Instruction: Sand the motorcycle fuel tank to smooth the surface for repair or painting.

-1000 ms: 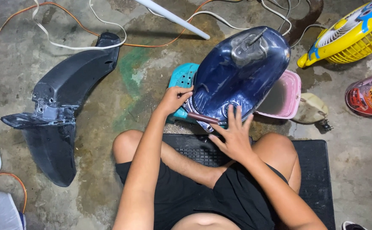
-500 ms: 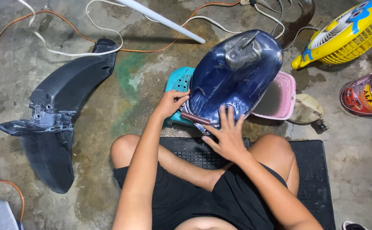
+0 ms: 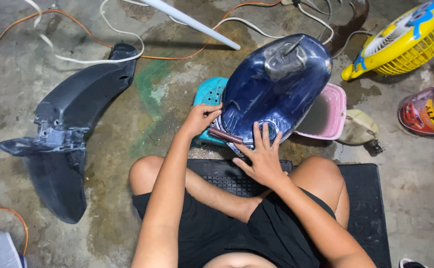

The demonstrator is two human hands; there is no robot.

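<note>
Blue fuel tank (image 3: 271, 94), one; two hands touching: left (image 3: 202, 118), right (image 3: 262, 160).

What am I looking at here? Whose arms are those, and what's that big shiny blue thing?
The camera sits on a person's head and looks down, so the arms are that person's own. They sit on a black mat on a concrete floor, knees apart.

The shiny blue thing is a dark blue fuel tank, like one from a motorbike. It rests on a teal plastic stool and a pink tub.

The left hand grips the tank's near edge. The right hand lies flat on it with fingers spread. A small brown strip lies between the hands.

Around it: a dark grey mudguard, a yellow fan, cables and a white pipe.
</note>
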